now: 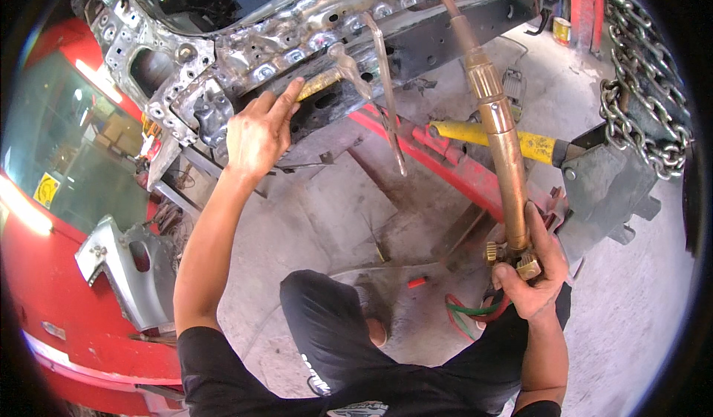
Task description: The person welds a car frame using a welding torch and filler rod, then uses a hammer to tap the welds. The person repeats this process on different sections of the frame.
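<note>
2 hands | right hand (536,276) grips brass torch (503,138) base; left hand (258,131) on frame (297,27)

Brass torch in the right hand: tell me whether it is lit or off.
Cannot tell. The brass torch, gripped by the right hand, runs up out of frame; its tip is out of view and no flame shows.

Open concrete floor (319,202) lies below the scorched metal frame (297,23), free between the two raised arms. A red beam (438,164) with a yellow bar (483,138) crosses the floor on the right. Heavy chain (639,90) hangs at the right edge; the red car (44,268) closes the left
</note>
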Tool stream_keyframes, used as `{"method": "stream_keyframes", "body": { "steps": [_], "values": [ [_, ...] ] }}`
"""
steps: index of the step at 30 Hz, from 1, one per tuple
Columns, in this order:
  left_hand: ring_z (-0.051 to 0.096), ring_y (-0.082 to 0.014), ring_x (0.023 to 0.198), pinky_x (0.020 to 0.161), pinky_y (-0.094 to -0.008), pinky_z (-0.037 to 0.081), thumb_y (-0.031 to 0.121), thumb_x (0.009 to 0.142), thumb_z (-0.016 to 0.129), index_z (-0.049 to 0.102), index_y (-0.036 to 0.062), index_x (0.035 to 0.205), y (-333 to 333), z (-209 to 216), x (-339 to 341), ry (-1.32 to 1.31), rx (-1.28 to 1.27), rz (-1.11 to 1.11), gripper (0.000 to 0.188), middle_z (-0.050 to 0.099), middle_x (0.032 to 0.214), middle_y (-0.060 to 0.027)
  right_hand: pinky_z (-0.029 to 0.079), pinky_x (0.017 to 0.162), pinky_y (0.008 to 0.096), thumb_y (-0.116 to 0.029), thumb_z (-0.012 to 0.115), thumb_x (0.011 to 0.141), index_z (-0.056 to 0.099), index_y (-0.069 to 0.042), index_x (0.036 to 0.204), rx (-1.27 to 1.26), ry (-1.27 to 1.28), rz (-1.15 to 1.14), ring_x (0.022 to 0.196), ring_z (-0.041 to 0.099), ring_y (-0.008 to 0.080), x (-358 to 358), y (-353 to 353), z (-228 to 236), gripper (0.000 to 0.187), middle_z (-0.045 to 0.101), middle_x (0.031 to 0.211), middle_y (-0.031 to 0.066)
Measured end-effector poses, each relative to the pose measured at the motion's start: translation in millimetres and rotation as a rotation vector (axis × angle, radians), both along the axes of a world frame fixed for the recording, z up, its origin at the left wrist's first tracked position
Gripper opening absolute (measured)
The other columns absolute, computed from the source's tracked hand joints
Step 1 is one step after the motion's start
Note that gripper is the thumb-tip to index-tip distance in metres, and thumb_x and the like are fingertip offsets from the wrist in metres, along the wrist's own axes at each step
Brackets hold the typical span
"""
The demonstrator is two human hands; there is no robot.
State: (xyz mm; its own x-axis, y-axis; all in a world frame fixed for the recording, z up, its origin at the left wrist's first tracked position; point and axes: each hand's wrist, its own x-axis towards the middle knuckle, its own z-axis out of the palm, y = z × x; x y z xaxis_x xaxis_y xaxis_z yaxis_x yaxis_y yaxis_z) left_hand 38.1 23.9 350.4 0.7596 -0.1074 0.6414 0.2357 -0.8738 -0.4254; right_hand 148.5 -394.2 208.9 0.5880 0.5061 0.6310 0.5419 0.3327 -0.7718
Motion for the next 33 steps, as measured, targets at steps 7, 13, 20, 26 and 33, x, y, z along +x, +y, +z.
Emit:
{"method": "stream_keyframes", "body": {
  "steps": [7,13,20,26,33],
  "values": [
    [0.064,-0.0332,0.065,0.058,-0.0454,0.053,0.016,0.096,0.07,0.067,0.0238,0.139,8.6,2.8,7.3,-0.036,-0.003,0.044,0.043,0.058,0.076,-0.0098,0.055,0.088,0.0356,-0.002,0.077,0.077,0.049,0.01,0.151,-0.034,0.113,-0.028,0.098,0.069,0.0229,-5.2,3.9,1.5,0.08,0.069,0.117,0.0178],
    [0.065,-0.0345,0.067,0.059,-0.047,0.052,0.017,0.097,0.07,0.069,0.0215,0.135,13.3,6.0,4.5,-0.009,-0.003,0.093,0.038,0.059,0.078,-0.0111,0.053,0.092,0.0345,-0.001,0.074,0.078,0.048,0.008,0.153,-0.034,0.302,-0.009,0.099,0.067,0.0201,-7.5,-2.2,7.2,0.08,0.069,0.117,0.0143],
    [0.062,-0.0305,0.063,0.056,-0.0439,0.05,0.009,0.092,0.073,0.07,0.0182,0.135,-6.7,-14.7,-16.1,0.014,-0.074,-0.021,0.044,0.057,0.075,-0.0095,0.051,0.096,0.033,-0.004,0.074,0.079,0.044,0.007,0.156,-0.061,0.413,-0.079,0.102,0.065,0.0166,-8.9,-4.5,8.8,0.083,0.068,0.117,0.0106],
    [0.059,-0.0283,0.061,0.056,-0.0425,0.049,0.005,0.088,0.075,0.069,0.0163,0.137,-9.3,-16.9,-24.8,0.052,-0.003,-0.043,0.052,0.054,0.073,-0.0086,0.051,0.092,0.0308,-0.007,0.073,0.08,0.043,0.006,0.157,-0.044,0.502,-0.052,0.1,0.063,0.0151,-8.8,-6.5,16.8,0.083,0.067,0.114,0.0096],
    [0.069,-0.0371,0.073,0.064,-0.0476,0.054,0.016,0.099,0.067,0.067,0.0203,0.135,23.0,9.3,9.7,-0.045,-0.043,0.068,0.036,0.068,0.086,-0.0135,0.052,0.089,0.0314,-0.007,0.073,0.081,0.043,0.007,0.157,-0.033,0.465,-0.047,0.096,0.065,0.0165,-7.9,-2.2,16.4,0.082,0.068,0.111,0.0108]
  ]
}}
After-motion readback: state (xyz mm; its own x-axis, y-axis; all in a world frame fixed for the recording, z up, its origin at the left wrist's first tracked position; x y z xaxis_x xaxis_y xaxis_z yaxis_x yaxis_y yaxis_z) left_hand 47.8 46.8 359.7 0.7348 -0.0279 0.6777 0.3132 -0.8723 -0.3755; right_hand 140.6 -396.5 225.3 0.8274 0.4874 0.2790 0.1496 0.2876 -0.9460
